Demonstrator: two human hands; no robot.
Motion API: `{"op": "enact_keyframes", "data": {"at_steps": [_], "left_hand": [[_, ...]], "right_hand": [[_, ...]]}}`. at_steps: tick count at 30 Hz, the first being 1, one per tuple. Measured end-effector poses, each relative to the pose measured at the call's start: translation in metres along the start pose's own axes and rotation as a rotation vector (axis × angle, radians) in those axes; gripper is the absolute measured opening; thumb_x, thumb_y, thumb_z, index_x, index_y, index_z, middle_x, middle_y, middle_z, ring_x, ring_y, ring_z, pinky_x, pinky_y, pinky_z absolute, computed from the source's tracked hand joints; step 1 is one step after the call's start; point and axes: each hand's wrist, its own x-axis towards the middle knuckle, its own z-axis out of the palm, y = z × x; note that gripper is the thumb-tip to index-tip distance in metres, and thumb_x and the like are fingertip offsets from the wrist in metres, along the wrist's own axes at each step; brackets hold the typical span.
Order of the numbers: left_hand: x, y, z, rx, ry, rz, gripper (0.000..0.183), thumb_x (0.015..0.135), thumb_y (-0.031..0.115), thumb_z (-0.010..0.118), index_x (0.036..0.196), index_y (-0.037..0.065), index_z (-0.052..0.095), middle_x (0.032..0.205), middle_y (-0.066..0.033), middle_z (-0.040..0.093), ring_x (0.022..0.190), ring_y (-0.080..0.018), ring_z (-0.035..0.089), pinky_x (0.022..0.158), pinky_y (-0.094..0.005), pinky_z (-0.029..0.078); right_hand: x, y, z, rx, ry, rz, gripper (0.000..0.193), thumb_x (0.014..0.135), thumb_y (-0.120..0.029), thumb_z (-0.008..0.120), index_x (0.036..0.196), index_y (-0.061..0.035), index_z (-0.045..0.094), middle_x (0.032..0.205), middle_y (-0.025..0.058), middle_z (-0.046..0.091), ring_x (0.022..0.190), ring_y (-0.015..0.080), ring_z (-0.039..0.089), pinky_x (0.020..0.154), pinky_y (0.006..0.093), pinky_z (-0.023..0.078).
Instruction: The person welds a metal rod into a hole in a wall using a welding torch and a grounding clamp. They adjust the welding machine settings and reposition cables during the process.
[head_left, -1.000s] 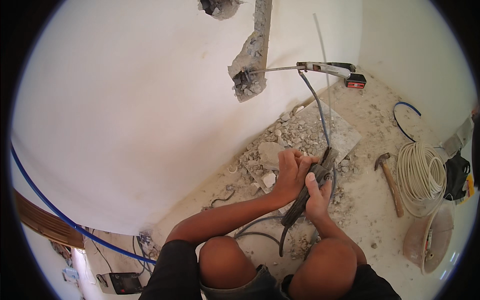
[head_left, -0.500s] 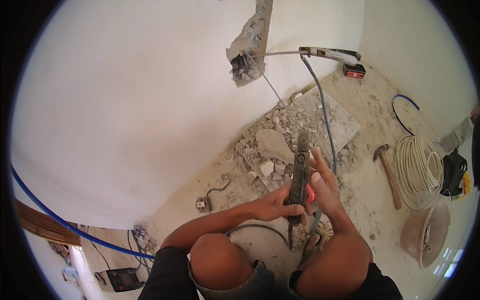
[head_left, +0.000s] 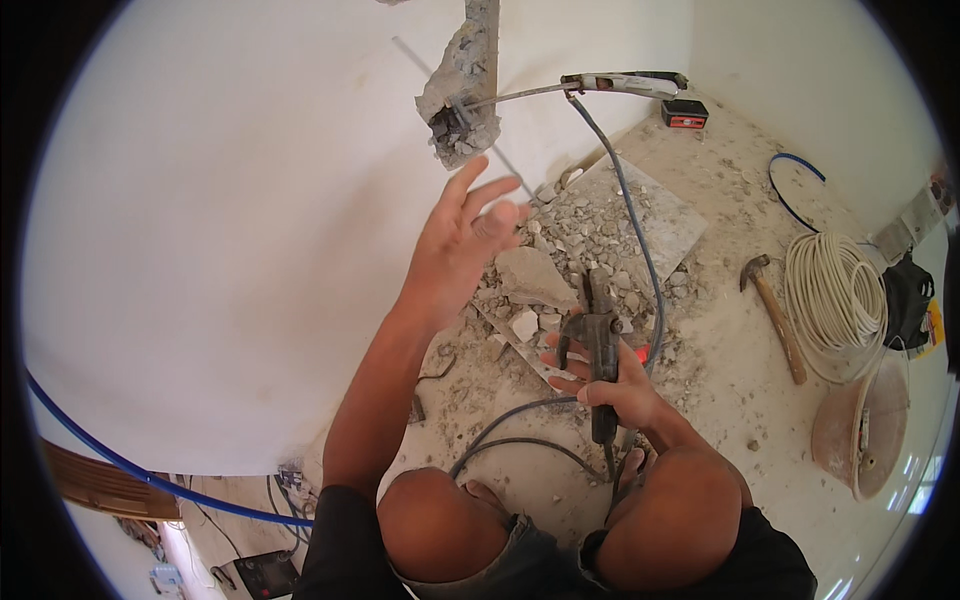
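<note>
Head view: gripping dark cabled clamp [head_left: 603, 362] in half-curled right hand [head_left: 628, 393]; holding left hand [head_left: 455, 243] loosely spread, seemingly empty, near thin grey rod [head_left: 503, 158].

Dark clamp [head_left: 603, 350] in right grip [head_left: 632, 394]

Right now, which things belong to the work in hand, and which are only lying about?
Likely in use:
- dark holder in the right hand
- thin rod near the left hand
- clamp on the bar

Seemingly lying about:
- hammer
- pale cable coil
- tub
</note>
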Motion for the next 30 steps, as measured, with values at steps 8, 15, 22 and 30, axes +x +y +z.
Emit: {"op": "enact_keyframes", "data": {"at_steps": [8,15,22,30], "left_hand": [[0.012,-0.009,0.02,-0.326,-0.108,0.052,0.023,0.101,0.015,0.046,0.12,0.004,0.044,0.101,-0.0131,0.063,0.103,-0.0349,0.063,0.093,-0.0462,0.051],[-0.016,-0.025,0.043,-0.237,-0.048,0.284,0.017,0.101,0.018,0.046,0.113,0.006,0.044,0.103,-0.0148,0.063,0.105,-0.0359,0.063,0.094,-0.0496,0.052],[-0.019,-0.02,0.051,-0.127,-0.069,0.324,0.027,0.101,0.021,0.047,0.122,0.006,0.042,0.112,-0.0183,0.061,0.111,-0.0377,0.059,0.096,-0.0495,0.05],[-0.024,-0.01,0.02,0.11,0.094,-0.2,0.061,0.095,0.035,0.057,0.14,0.001,0.035,0.128,-0.0171,0.054,0.12,-0.0299,0.054,0.1,-0.0399,0.046]], "right_hand": [[0.0,-0.004,-0.007,-0.125,-0.018,-0.006,0.084,0.066,0.008,0.06,0.143,-0.0064,0.03,0.111,0.0087,0.053,0.104,0.0228,0.058,0.1,0.0454,0.045],[0.002,-0.015,-0.013,-0.07,0.065,-0.009,0.07,0.07,0.004,0.064,0.135,-0.0051,0.039,0.107,0.0078,0.055,0.095,0.0205,0.059,0.087,0.0393,0.051],[0.009,-0.015,-0.014,-0.01,0.004,0.002,0.066,0.076,-0.002,0.067,0.135,-0.0075,0.039,0.11,0.0064,0.056,0.099,0.0175,0.059,0.082,0.0331,0.051],[0.015,-0.037,-0.009,0.141,0.269,-0.333,0.064,0.087,-0.009,0.063,0.142,-0.0079,0.03,0.1,0.0051,0.051,0.088,0.0156,0.056,0.072,0.0311,0.052]]}}
